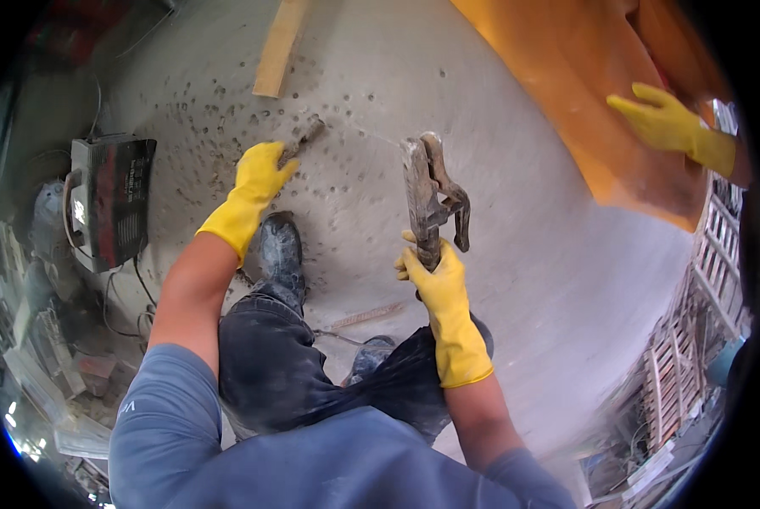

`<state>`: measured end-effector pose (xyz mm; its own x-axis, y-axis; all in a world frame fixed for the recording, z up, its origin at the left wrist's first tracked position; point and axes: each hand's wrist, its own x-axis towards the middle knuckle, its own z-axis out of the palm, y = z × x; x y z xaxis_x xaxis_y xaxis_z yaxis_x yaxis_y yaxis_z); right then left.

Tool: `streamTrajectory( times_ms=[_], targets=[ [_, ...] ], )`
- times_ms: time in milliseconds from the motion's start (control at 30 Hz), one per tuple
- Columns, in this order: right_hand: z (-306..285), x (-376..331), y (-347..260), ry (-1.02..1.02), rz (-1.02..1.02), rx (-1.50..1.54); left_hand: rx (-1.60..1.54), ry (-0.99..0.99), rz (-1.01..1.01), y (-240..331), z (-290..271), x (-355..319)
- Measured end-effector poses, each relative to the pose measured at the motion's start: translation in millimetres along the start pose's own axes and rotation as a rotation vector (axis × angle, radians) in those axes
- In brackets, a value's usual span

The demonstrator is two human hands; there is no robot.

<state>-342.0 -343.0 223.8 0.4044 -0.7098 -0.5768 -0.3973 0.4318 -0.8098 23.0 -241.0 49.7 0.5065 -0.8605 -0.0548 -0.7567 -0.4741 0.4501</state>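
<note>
My right hand (438,276), in a yellow rubber glove, is wrapped round the handle of a dirty grey-brown welding electrode holder (420,182). The holder stands with its jaws pointing away from me and its lever on the right. In a matching glove, my left hand (263,176) reaches forward over the pitted grey floor (354,153). Its fingers are curled round a short, dark, mud-coated piece (310,133), whose far end sticks out to the right; its kind cannot be made out. A faint pale line runs left from the holder's jaws.
A dark welding machine (127,204) with cables stands at the left. Ahead lies a wooden board (280,51). An orange sheet (600,110) hangs at the right, near another person's yellow-gloved hand (664,123). Wooden slats (675,373) are at the right edge, a ribbed bar (368,316) between my boots.
</note>
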Motion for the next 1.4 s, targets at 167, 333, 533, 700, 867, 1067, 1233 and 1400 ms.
streamTrajectory(
  times_ms=[167, 333, 533, 700, 867, 1067, 1233, 1400],
  targets=[
    [5.8, -7.5, -13.4, 0.029, 0.069, -0.006, 0.08, -0.125, -0.042, 52.8, 6.2, 51.4],
    [6.2, -14.1, -17.5, 0.023, 0.084, -0.015, 0.047, -0.093, -0.055, 42.4, 22.3, 65.7],
    [4.9, -14.0, -10.3, 0.027, 0.076, -0.006, 0.132, -0.108, -0.086, 44.4, 26.6, 69.9],
    [4.1, -15.3, -17.7, 0.011, 0.103, -0.055, 0.082, -0.163, -0.109, 45.0, 7.9, 58.8],
    [6.0, -14.2, -20.1, 0.025, 0.101, -0.054, 0.092, -0.102, -0.161, 1.0, -0.8, 5.7],
    [4.0, -9.5, -13.3, 0.006, 0.105, -0.062, 0.096, -0.139, -0.276, -25.2, 6.6, -41.1],
    [9.3, -8.0, -12.1, -0.013, 0.111, -0.116, 0.078, -0.148, -0.234, -22.8, 19.2, -27.3],
    [8.8, -10.8, -16.5, -0.034, 0.132, -0.17, 0.085, -0.211, -0.27, -13.9, 13.1, -20.4]
  ],
)
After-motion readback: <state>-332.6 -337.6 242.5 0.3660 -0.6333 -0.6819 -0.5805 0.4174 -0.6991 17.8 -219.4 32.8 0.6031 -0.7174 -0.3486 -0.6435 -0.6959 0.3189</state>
